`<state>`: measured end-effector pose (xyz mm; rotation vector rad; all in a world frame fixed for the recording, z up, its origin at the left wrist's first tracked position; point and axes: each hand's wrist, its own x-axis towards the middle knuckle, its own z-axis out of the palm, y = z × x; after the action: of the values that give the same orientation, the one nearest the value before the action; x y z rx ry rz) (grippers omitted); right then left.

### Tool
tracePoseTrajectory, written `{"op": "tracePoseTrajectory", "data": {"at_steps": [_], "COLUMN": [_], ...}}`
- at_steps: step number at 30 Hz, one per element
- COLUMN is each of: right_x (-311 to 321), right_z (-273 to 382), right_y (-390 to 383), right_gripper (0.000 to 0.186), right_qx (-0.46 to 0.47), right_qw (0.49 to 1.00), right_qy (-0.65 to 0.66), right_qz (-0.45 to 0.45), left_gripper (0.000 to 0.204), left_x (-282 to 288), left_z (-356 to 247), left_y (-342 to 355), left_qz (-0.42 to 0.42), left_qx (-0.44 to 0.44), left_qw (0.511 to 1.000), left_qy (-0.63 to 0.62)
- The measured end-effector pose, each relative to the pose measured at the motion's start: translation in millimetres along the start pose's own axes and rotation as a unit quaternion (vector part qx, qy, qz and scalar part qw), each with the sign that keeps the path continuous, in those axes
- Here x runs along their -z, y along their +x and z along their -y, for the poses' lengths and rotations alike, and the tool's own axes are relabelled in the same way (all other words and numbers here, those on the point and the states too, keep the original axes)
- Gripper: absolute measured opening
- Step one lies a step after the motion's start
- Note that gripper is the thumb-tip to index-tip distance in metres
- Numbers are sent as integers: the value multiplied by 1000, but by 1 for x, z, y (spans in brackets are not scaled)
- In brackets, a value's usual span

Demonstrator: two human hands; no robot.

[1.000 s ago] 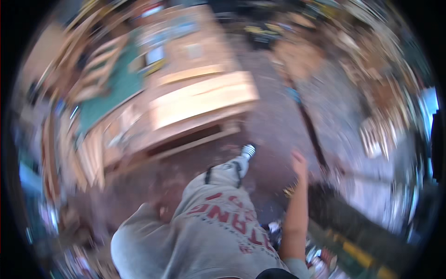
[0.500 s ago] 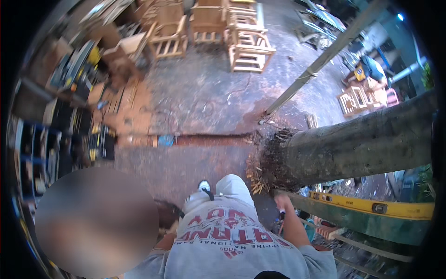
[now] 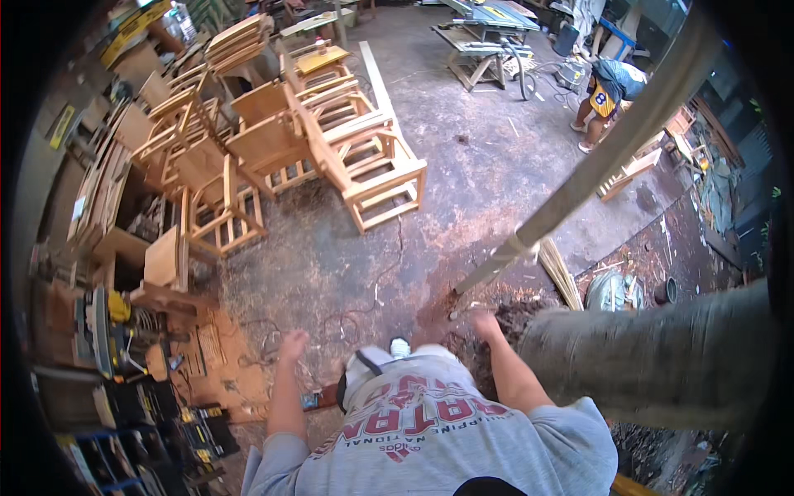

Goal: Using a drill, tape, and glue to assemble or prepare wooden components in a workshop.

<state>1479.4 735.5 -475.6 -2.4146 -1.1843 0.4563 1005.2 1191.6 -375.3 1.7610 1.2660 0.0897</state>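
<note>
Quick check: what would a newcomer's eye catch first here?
Probably the wooden chairs crowding the upper left, then the thick trunk-like column at right, close to the right hand. A pole slants toward the upper right, where a person bends over; the left hand shows lower left of centre.

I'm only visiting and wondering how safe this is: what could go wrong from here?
The bare right hand appears close to the slanted, pale wooden pole, so it might knock it, though the true gap is hard to judge. Swung too wide, that hand could also scrape the thick, grey, trunk-like post. And a foot might catch on the bundle of thin, straw-coloured sticks lying ahead on the right.
</note>
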Motion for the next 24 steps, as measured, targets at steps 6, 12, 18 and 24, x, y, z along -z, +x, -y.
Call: {"op": "tracePoseTrajectory", "data": {"at_steps": [6, 12, 18, 24], "right_x": [209, 215, 169, 265], "right_z": [104, -142, -312, -388], "right_y": [464, 557, 382, 494], "right_gripper": [44, 36, 24, 25], "right_qx": [-251, -507, -480, -239], "right_qw": [935, 843, 873, 823], "right_qy": [215, 137, 73, -240], "right_qz": [-130, -116, -49, 455], "left_gripper": [17, 22, 39, 24], "left_x": [-26, 6, -108, -66], "left_z": [-23, -195, -379, -691], "left_y": [179, 453, 669, 1031], "left_qz": [-48, -108, -97, -114], "left_qx": [109, -41, -8, -160], "left_qw": [983, 990, 986, 974], "left_qy": [-136, 81, -134, -115]}}
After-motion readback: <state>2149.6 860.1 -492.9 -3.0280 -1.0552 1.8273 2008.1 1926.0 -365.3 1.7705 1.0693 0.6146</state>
